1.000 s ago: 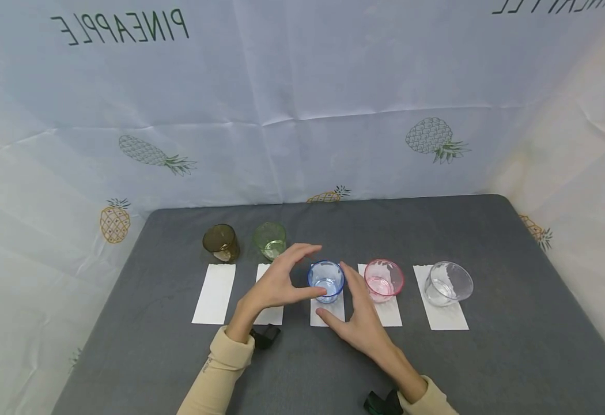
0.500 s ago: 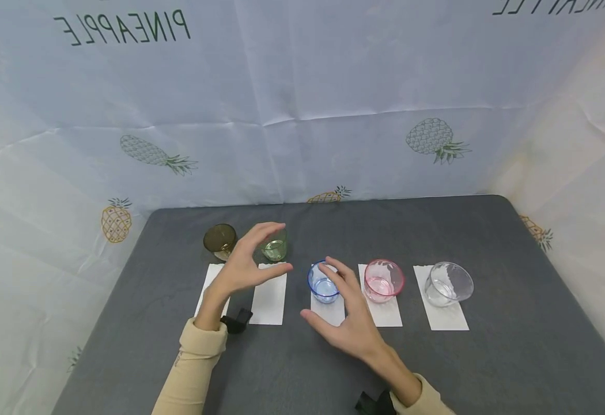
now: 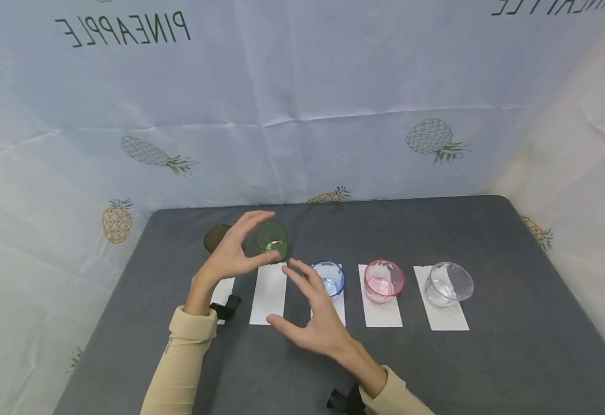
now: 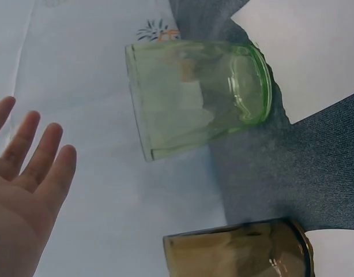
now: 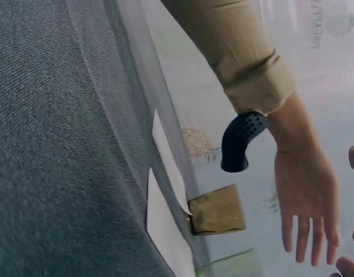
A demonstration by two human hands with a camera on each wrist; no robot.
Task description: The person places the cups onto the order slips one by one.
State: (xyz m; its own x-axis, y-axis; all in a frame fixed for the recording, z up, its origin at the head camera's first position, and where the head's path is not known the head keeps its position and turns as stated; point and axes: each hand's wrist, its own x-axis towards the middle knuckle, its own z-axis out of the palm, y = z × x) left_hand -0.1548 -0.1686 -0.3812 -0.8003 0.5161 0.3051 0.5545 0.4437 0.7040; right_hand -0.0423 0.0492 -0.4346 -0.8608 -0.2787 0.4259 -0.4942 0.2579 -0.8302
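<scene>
A green glass (image 3: pixel 272 239) stands at the back left, just behind a white paper slip (image 3: pixel 268 297). My left hand (image 3: pixel 227 253) hovers beside it, fingers spread and holding nothing; in the left wrist view a gap separates the fingers from the green glass (image 4: pixel 200 98). Partly hidden behind that hand is a brown glass (image 3: pixel 215 236). My right hand (image 3: pixel 318 325), also spread and bare, is over the table in front of a blue glass (image 3: pixel 333 276), which rests on its own slip and is partly covered by the hand.
To the right, a pink-rimmed glass (image 3: pixel 382 282) and a clear glass (image 3: pixel 447 285) each stand on a paper slip. Another slip (image 3: pixel 223 293) lies under the left wrist. A white pineapple-print cloth (image 3: pixel 292 155) hangs behind the grey table (image 3: pixel 520 357).
Both hands have come away from the blue glass and moved left. The left hand is now at the green glass, and the right has followed partway. The glasses stay in place.
</scene>
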